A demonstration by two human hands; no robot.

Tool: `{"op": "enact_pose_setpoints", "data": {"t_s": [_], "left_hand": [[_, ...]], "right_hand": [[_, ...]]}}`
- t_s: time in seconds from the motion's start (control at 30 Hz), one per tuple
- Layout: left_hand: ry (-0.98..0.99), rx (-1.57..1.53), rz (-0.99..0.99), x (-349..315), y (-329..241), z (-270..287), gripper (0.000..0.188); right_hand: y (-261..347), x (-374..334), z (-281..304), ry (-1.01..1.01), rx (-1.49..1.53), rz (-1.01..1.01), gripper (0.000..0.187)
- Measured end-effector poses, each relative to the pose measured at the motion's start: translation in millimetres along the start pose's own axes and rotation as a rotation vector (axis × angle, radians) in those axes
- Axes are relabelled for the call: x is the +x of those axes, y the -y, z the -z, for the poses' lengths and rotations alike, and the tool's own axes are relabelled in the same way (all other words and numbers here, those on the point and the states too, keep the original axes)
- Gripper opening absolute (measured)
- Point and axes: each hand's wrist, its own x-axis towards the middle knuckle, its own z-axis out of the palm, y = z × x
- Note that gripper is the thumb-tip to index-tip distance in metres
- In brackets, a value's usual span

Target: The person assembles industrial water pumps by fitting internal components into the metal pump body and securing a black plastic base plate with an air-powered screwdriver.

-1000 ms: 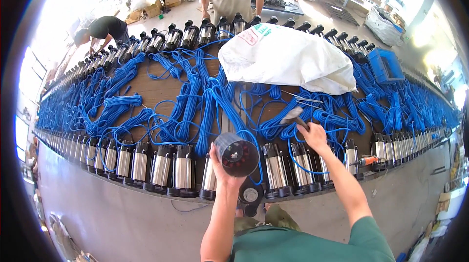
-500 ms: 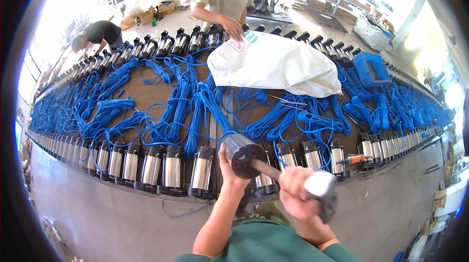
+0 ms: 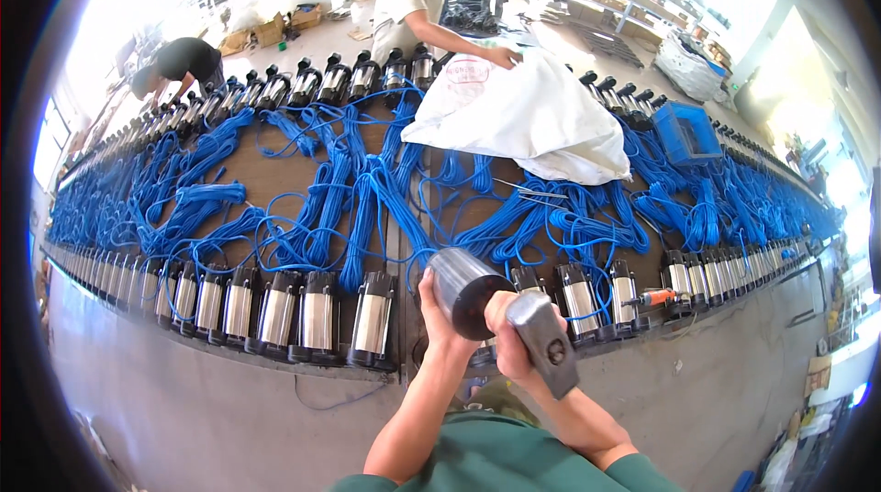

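My left hand [image 3: 440, 325] is wrapped around the side of a silver, black-ended cylindrical pump [image 3: 462, 283], which is raised above the table's near edge and tilted toward me. A blue cable runs from behind its far end to a coiled bundle [image 3: 404, 207]. In my right hand [image 3: 510, 345] is a hammer [image 3: 543, 341], gripped close under its heavy steel head. That fist is right at the pump's near black end, covering part of it. The hammer's handle is hidden by my hand, and I cannot tell whether its end touches the pump.
Rows of similar pumps [image 3: 318, 313] line both table edges, with blue cable coils between. A white sack [image 3: 532, 116] lies across the far side, a co-worker's hand on it. At right are a blue crate [image 3: 688, 134] and an orange tool [image 3: 657, 296]. Other people are farther back.
My right hand and the hammer have moved left, up against the pump's near end, and the handle has gone out of sight. The co-worker's hand has shifted right along the sack.
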Motion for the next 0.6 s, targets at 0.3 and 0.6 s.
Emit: {"op": "enact_pose_setpoints", "data": {"t_s": [0.3, 0.6], "left_hand": [[-0.152, 0.029, -0.032, 6.6, -1.6, -7.1, 0.072], [-0.162, -0.005, 0.028, 5.3, -0.4, -10.0, 0.074]], "right_hand": [[-7.0, 25.2, 29.7, -0.287, -0.963, 0.924, 0.112], [55.0, 57.5, 48.5, 0.126, -1.178, 0.694, 0.050]]}}
